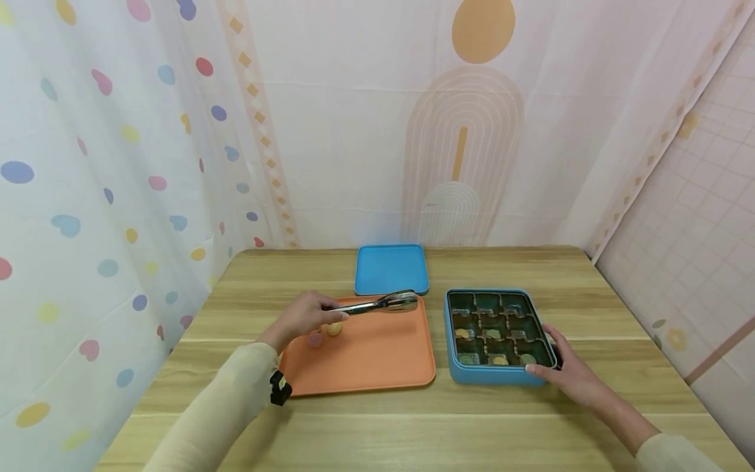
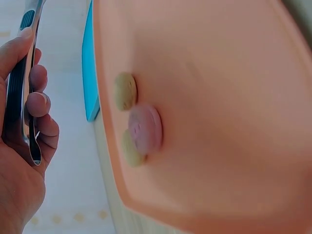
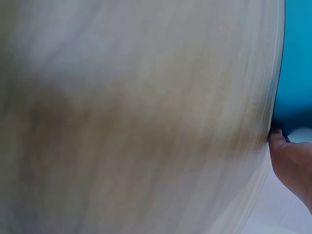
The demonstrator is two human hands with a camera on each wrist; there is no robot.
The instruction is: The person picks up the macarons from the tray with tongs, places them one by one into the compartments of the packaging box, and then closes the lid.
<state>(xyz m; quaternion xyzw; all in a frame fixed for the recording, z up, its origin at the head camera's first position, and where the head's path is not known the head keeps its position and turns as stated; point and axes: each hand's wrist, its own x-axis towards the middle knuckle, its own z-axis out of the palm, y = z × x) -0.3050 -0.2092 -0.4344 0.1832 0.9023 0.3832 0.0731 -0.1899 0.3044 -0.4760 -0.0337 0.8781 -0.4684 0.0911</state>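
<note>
My left hand (image 1: 303,319) grips a pair of metal tongs (image 1: 377,305) with dark handle grips, above the back of an orange tray (image 1: 377,354). The tong tips point right, with no food visible between them. Below the hand, a pink macaron (image 2: 145,129) and two yellowish macarons, one (image 2: 126,91) apart and one (image 2: 131,151) partly hidden behind the pink, lie on the tray. At the right, my right hand (image 1: 569,373) holds the near right corner of a blue box (image 1: 495,375), thumb at the front rim. Small macarons sit in several compartments of its dark insert (image 1: 492,314).
Behind the tray, a blue lid (image 1: 392,269) lies flat on the wooden table (image 1: 377,432). Patterned curtains (image 1: 342,151) hang along the back and both sides of the table.
</note>
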